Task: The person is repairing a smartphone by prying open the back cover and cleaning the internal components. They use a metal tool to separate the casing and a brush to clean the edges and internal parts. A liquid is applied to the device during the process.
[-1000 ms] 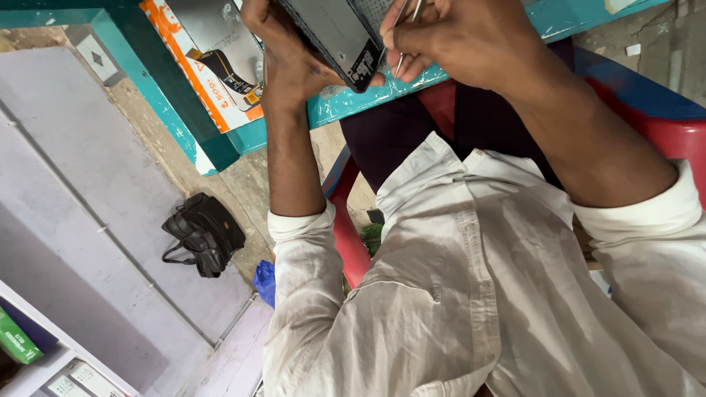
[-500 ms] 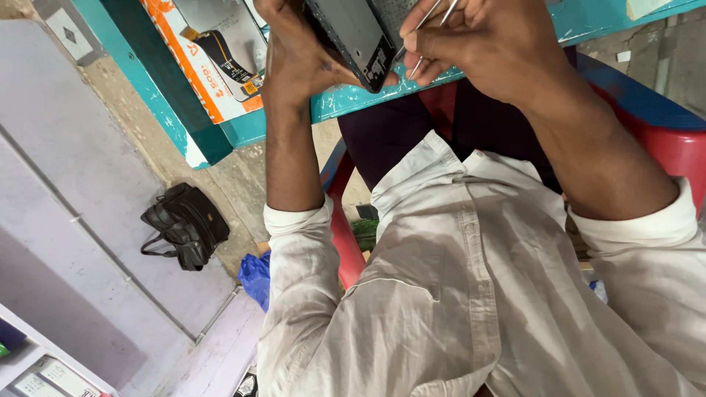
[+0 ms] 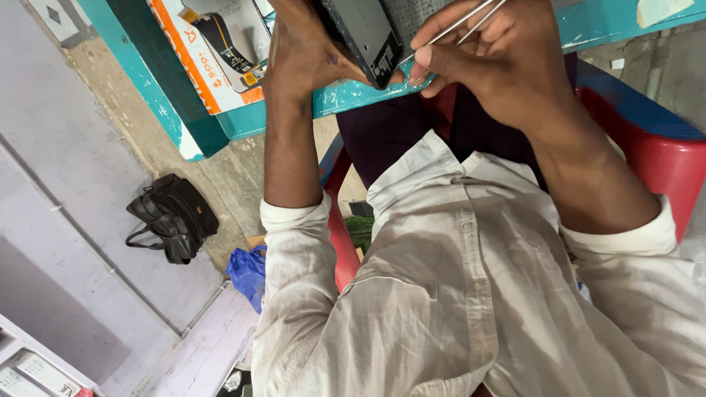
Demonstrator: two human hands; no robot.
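Note:
My left hand [image 3: 305, 55] grips a black flat device [image 3: 360, 33], like a phone, and holds it tilted over the edge of a teal table [image 3: 346, 97]. My right hand [image 3: 493, 66] pinches thin metal tweezers [image 3: 457, 23]. Their tips point at the device's lower edge, close to my left thumb. Both forearms come out of rolled white shirt sleeves. The top of the device and the far ends of the tweezers are cut off by the frame.
A printed orange and white box [image 3: 220, 44] lies on the teal table to the left. A black bag [image 3: 173, 217] and a blue plastic bag [image 3: 248, 270] sit on the floor. I sit on a red chair [image 3: 662, 162].
The view has drifted a little, so the floor bag sits further left. Both hands keep their hold, and the tweezers stay at the device's edge.

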